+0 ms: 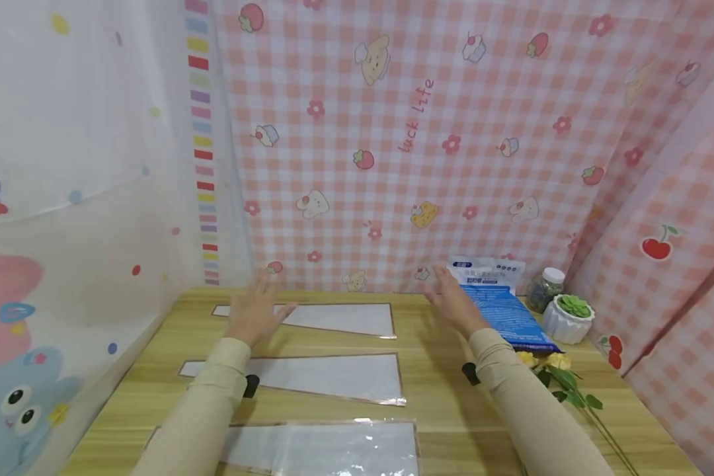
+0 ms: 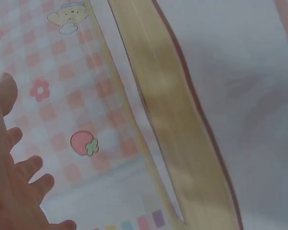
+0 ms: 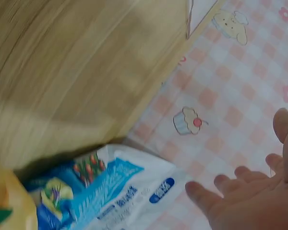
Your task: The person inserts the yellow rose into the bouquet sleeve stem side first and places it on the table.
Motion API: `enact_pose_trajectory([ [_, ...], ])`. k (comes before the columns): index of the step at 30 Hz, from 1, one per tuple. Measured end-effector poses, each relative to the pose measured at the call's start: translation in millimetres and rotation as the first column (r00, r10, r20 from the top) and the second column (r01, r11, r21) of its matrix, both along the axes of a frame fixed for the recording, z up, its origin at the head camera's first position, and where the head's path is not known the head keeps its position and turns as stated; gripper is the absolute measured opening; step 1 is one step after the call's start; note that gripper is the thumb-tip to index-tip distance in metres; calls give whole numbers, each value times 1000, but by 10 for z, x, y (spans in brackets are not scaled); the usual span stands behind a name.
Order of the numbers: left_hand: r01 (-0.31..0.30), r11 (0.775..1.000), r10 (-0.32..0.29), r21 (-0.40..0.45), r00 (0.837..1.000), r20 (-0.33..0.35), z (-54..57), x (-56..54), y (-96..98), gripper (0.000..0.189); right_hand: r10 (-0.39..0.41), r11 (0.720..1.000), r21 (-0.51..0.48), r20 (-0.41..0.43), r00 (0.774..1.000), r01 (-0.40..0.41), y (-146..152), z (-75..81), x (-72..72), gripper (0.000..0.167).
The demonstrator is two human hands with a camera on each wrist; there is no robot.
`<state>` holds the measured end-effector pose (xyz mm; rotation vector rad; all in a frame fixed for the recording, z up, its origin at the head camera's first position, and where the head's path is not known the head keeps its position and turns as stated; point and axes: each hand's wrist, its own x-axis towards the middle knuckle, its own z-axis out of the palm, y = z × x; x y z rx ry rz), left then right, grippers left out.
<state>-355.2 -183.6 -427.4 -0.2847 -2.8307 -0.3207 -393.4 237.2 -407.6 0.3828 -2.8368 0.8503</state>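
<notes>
Three white, brown-edged tapering sheets (image 1: 345, 375) are lying in rows across the table (image 1: 446, 430), the nearest glinting. Left hand (image 1: 256, 316) and right hand (image 1: 457, 306) are hovering, fingers extended, gripping nothing.

Both beige-sleeved forearms (image 1: 193, 413) stretch forward, the bare left hand (image 1: 254, 316) and bare right hand (image 1: 457, 306) well apart, fingers extended (thumbs pointing inward).
</notes>
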Motion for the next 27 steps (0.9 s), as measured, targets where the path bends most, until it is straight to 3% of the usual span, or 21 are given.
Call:
enact_pose_trajectory([
  [5, 26, 994, -31, 107, 999, 45, -89, -38, 65, 68, 48, 991, -128, 88, 995, -36, -100, -84, -57, 67],
  [8, 24, 991, -34, 133, 997, 75, -129, -62, 102, 67, 71, 989, -133, 100, 993, -57, -130, -172, -103, 63],
  [12, 30, 992, -42, 121, 994, 97, -143, -90, 145, 68, 139, 981, -144, 45, 989, -131, -162, -326, -169, 56],
  [16, 29, 987, -57, 159, 983, 177, -149, -141, 178, 68, 181, 976, -131, 37, 983, -175, -248, -422, -215, 53],
  [20, 28, 980, -76, 195, 968, 240, -228, -248, 222, 68, 199, 974, -136, 112, 974, -183, -359, -488, -232, 55],
  [27, 62, 980, -111, 189, 959, 262, -300, -341, 292, 61, 187, 977, -138, 181, 965, -164, -460, -568, -300, 58],
])
